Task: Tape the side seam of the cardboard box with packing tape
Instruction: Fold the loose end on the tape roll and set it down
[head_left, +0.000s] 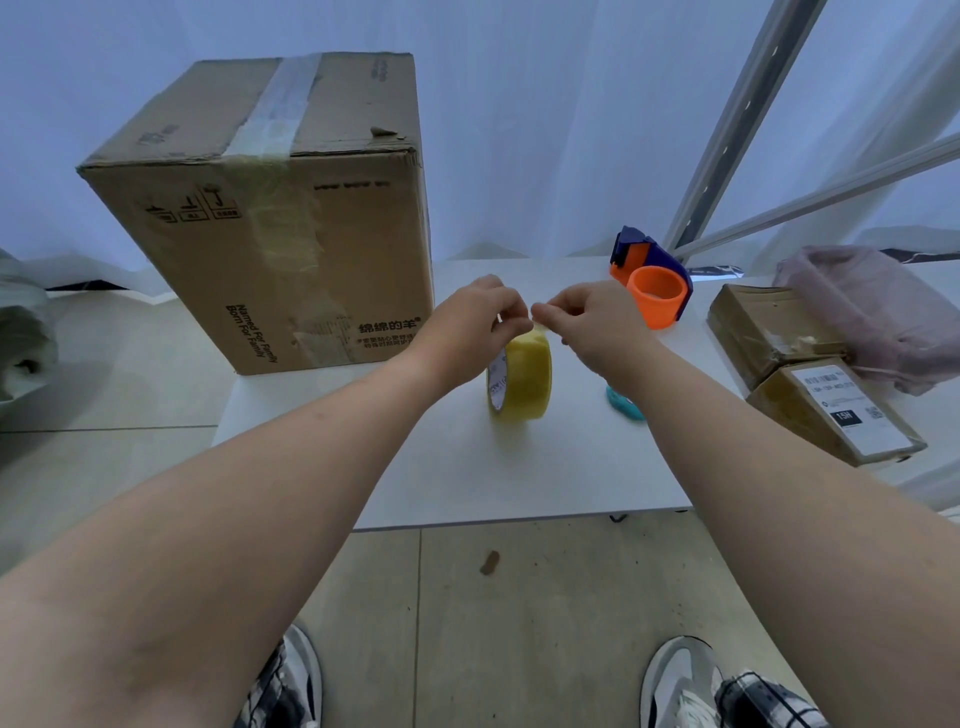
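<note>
On the table: I see the tape roll (521, 375) upright on edge, right of the box (280, 218).
Left hand (470, 327): pinching the roll's top.
Right hand (592, 325): pinching the tape end.
Dispenser (652, 280): behind the roll, right.

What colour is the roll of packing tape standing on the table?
Translucent yellow roll of packing tape, clearest in the head view.
</note>
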